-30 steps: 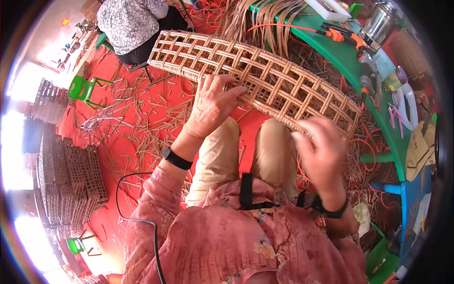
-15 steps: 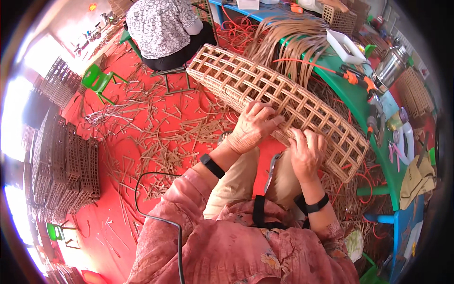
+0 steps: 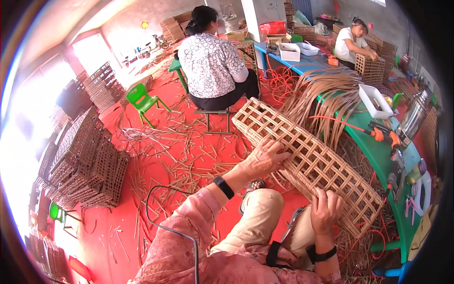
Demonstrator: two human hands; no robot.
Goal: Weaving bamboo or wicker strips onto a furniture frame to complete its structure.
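A long, box-shaped basket (image 3: pixel 326 165) of tan woven strips lies slantwise in front of me, its open lattice side facing up. My left hand (image 3: pixel 266 157) grips its near edge left of the middle, fingers curled onto the lattice. Closer to the basket's right end, my right hand (image 3: pixel 326 211) holds the same edge with bent fingers. Both thumbs are partly hidden. Below the basket are my knees in beige trousers (image 3: pixel 257 217).
Cut strips (image 3: pixel 189 165) litter the red floor. Stacked woven panels (image 3: pixel 90 161) and a green chair (image 3: pixel 142 102) stand left. At right, a green table (image 3: pixel 366 146) carries tools, a metal flask (image 3: pixel 416 116) and a white tray (image 3: pixel 376 101). Two co-workers sit beyond, one (image 3: pixel 210 66) nearer.
The view has tilted up and turned, so the room's far side and a second co-worker now show. The basket and both hands appear lower in the picture; both hands remain on the basket's near edge.
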